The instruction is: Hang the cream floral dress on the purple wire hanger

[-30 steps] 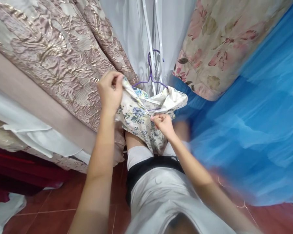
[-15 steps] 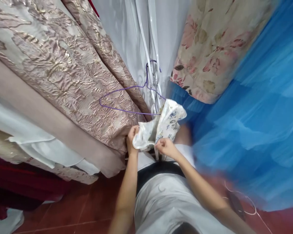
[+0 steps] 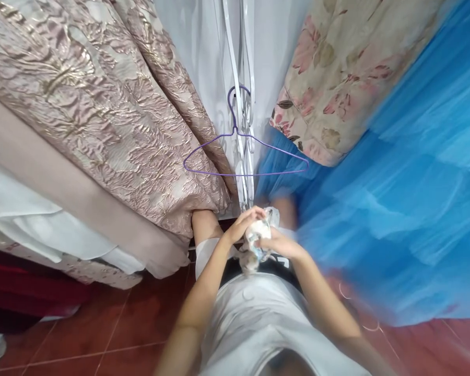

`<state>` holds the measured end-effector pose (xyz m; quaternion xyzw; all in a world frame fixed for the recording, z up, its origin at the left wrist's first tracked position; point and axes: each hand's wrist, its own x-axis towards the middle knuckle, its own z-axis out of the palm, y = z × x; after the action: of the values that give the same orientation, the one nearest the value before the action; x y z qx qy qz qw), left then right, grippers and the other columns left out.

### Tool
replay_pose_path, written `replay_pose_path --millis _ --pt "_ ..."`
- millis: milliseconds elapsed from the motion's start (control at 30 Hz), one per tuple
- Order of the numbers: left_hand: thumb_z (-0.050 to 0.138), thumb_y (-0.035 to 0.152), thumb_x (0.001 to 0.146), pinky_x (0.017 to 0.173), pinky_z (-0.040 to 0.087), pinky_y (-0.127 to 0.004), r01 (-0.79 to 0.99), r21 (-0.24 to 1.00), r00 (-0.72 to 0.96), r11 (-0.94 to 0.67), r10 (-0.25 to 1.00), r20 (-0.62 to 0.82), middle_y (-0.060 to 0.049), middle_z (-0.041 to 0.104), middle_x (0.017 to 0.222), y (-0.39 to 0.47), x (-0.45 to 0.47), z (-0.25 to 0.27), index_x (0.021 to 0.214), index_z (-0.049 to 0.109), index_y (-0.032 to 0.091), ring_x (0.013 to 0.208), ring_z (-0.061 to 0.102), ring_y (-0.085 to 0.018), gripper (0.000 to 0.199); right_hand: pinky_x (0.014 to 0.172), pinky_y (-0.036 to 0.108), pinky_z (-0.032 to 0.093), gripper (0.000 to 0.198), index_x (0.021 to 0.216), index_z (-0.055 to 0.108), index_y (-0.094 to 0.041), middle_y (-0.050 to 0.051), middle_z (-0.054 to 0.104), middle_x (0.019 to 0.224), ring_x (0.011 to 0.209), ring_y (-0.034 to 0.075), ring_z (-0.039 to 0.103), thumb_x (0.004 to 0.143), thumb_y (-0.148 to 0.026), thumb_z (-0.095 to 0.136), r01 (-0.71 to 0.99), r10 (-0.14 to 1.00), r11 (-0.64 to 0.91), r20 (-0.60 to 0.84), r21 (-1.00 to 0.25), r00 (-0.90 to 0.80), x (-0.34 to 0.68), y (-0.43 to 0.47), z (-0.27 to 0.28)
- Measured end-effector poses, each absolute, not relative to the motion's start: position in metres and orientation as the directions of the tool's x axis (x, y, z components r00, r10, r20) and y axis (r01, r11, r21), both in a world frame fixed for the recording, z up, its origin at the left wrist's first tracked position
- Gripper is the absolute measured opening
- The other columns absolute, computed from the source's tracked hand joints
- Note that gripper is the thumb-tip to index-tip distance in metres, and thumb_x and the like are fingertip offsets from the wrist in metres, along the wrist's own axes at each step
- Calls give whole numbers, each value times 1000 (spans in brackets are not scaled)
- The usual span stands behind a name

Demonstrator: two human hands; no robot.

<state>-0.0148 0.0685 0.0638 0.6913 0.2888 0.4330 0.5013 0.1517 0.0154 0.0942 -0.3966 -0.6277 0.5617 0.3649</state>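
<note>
Bunched between my two hands, close to my body, is a small white garment with a blue floral print (image 3: 259,232). My left hand (image 3: 246,224) is curled against its upper left side. On the right side, my right hand (image 3: 280,244) grips the cloth, its fingers partly hidden in the folds. Beyond my hands a bare purple wire hanger (image 3: 235,130) hangs by its hook at the white metal stand (image 3: 247,104). Neither hand touches the hanger. The garment's exact kind cannot be made out while it is crumpled.
Pink and gold brocade fabric (image 3: 74,109) hangs on the left, with paler cloths (image 3: 31,209) below it. To the right hang a cream floral garment (image 3: 337,89) and blue tulle (image 3: 395,209). Red floor tiles (image 3: 113,329) show underneath, with a thin white cable (image 3: 370,328) at right.
The floral garment has come off the purple hanger and is now gathered between my hands, nearer my body. The hanger has swung to face me, hanging level.
</note>
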Motion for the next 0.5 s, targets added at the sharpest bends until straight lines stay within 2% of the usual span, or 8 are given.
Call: replay_pose_path --millis 100,200,333,400,500 --pt "41 89 84 74 57 -38 16 970 543 -242 816 195 -12 71 79 62 -19 32 79 71 17 77 66 -25 78 68 29 52 18 76 65 -18 2 69 76 72 19 60 62 -30 68 -11 885 -8 -2 -1000 -465 168 14 118" --pt "47 89 81 77 57 -41 106 959 525 -262 834 170 -11 69 74 56 -34 15 69 66 18 76 64 -26 75 58 25 46 18 69 64 -18 1 64 67 63 16 54 55 -29 67 16 951 64 56 -998 -305 203 21 145" --pt "65 74 81 99 51 -44 329 834 502 -443 830 242 -9 71 79 67 -71 28 69 67 18 93 65 -29 57 45 22 30 11 57 57 -19 -3 50 54 51 11 39 56 -27 64 214 977 208 214 -954 7 259 53 170" --pt "67 65 83 105 48 -45 453 733 448 -508 840 305 -8 69 76 74 -89 45 68 65 20 100 64 -30 48 46 23 28 13 53 51 -20 -4 44 52 51 10 35 56 -26 62 273 927 322 361 -906 105 280 81 178" --pt "69 55 84 110 45 -45 499 669 342 -551 834 432 -7 69 79 74 -105 75 71 65 21 111 63 -31 37 51 25 31 21 51 44 -22 -5 38 53 54 11 34 62 -28 61 291 818 469 535 -834 213 292 134 191"
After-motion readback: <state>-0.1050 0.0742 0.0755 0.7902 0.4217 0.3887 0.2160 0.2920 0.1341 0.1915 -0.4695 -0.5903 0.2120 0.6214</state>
